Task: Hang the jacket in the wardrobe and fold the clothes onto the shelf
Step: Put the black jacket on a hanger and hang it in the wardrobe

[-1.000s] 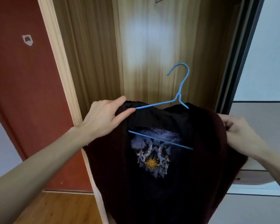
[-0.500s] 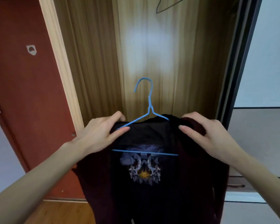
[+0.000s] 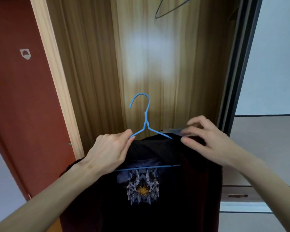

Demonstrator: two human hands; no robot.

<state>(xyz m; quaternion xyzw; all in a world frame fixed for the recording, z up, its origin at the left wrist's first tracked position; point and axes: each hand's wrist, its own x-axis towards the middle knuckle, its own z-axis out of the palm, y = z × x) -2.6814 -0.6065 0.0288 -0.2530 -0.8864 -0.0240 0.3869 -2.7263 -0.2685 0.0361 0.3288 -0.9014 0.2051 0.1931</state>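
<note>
Low and centre in the frame, a dark jacket [image 3: 157, 206] hangs on a blue wire hanger [image 3: 146, 126], held up before the open wardrobe [image 3: 157, 64]. Printed lining faces the camera. Fabric looks soft and limp, likely light; it would slide off thin wire if tipped. The hanger's neck or the shoulders over the wire seem the best places to hold. Left hand [image 3: 107, 153]: fingers curled together, clamped on the left shoulder of the jacket and the wire arm beneath, thumb at the wire. Right hand [image 3: 206, 141]: fingers partly apart, tips pinching or smoothing the collar edge at the right shoulder; firmness of hold unclear. Hook points up, free. An empty dark hanger [image 3: 171, 7] shows at upper centre.
</note>
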